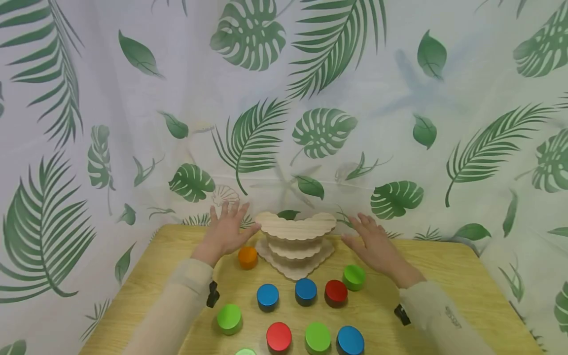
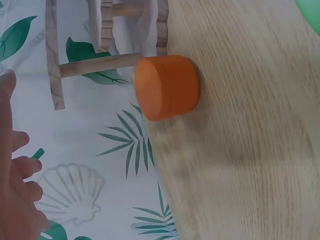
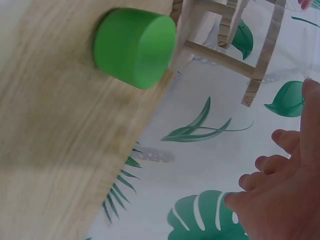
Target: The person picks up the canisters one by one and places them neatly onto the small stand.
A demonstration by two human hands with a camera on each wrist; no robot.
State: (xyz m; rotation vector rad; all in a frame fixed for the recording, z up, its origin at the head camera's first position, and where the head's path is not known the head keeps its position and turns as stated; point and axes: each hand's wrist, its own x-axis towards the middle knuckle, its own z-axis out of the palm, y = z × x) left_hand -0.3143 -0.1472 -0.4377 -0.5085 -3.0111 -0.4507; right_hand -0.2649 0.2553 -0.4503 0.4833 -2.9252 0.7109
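Note:
A tiered wooden stand (image 1: 295, 244) with scalloped edges is at the back middle of the table. To its left my left hand (image 1: 226, 231) is held up with spread fingers, the thumb near the top tier's edge. On the other side my right hand (image 1: 374, 246) is raised the same way, its fingers extended. Neither hand holds anything. An orange round container (image 2: 167, 87) sits beside the stand, below my left hand. Close to the right side stands a green round container (image 3: 135, 47). In the left wrist view the fingers (image 2: 25, 172) hang over the back edge.
Several more lidded containers lie in front of the stand: blue ones (image 1: 267, 297), red ones (image 1: 279, 337) and green ones (image 1: 229, 318). The wooden table (image 1: 426, 261) ends at a leaf-patterned curtain (image 1: 284, 98) behind.

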